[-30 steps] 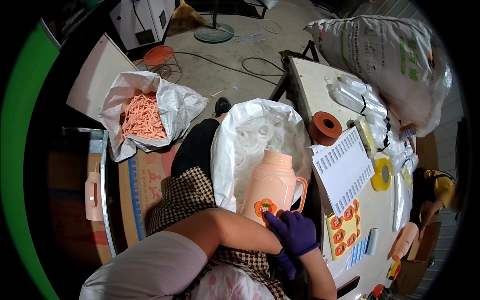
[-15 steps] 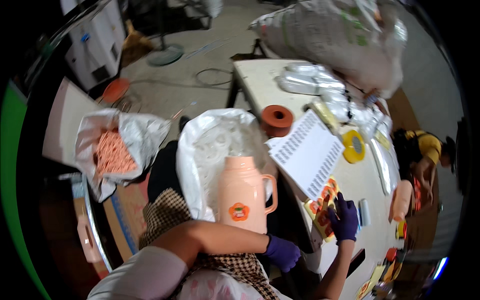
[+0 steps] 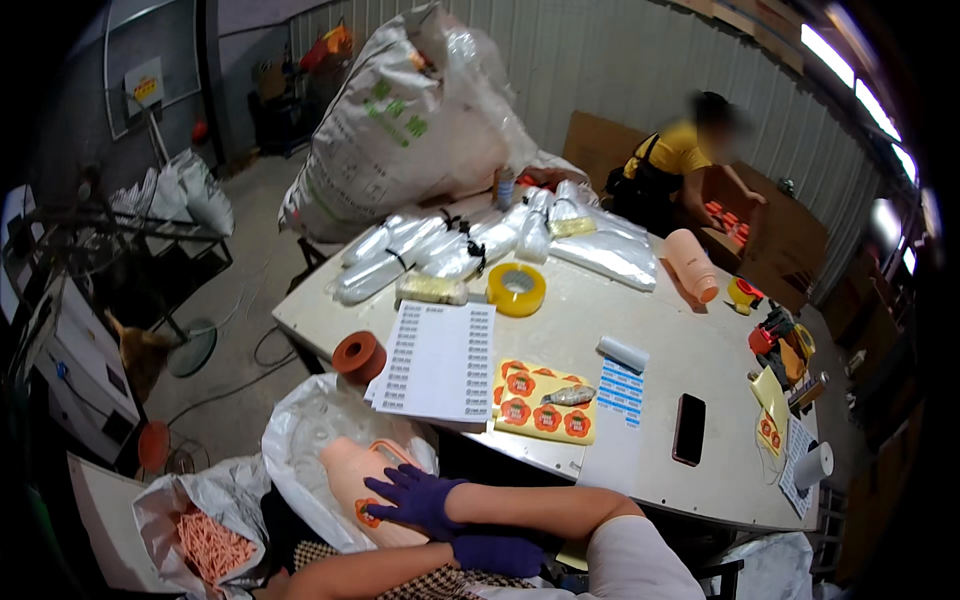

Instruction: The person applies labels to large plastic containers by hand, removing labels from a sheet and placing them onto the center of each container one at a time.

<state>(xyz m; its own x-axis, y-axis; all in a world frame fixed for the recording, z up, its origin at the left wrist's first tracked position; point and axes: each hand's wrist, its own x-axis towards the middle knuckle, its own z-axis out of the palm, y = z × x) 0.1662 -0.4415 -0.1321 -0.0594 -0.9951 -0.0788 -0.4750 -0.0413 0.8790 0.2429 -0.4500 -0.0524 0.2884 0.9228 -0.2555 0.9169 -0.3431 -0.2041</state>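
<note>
**My gloved right hand [image 3: 415,497] laid across a peach thermos jug [image 3: 360,484]**

The jug lies tilted before me, its neck toward the upper left, partly over a white sack [image 3: 283,445] of translucent rings. The fingers [image 3: 385,488] of my right hand are spread apart and rest on its body, just beside an orange flower sticker [image 3: 367,513]. My left hand [image 3: 497,555], also in a purple glove, sits near the jug's lower end; I cannot tell how its fingers are set, or whether they touch the jug. To my left, a second white sack [image 3: 158,510] holds a heap of peach-coloured sticks [image 3: 213,546].

On the desk [image 3: 700,350] ahead, a yellow sheet of flower stickers [image 3: 535,410] lies to the right of a white label sheet [image 3: 437,360]. A brown roll [image 3: 373,362] stands at the label sheet's left, and a yellow tape roll [image 3: 530,304] just beyond it. Farther right are a small white roll [image 3: 623,354], blue labels [image 3: 621,391] and a dark phone [image 3: 689,428]. Another peach jug [image 3: 690,263] lies near the far edge, where a co-worker in yellow [image 3: 672,160] leans over a cardboard box [image 3: 780,230].
</note>
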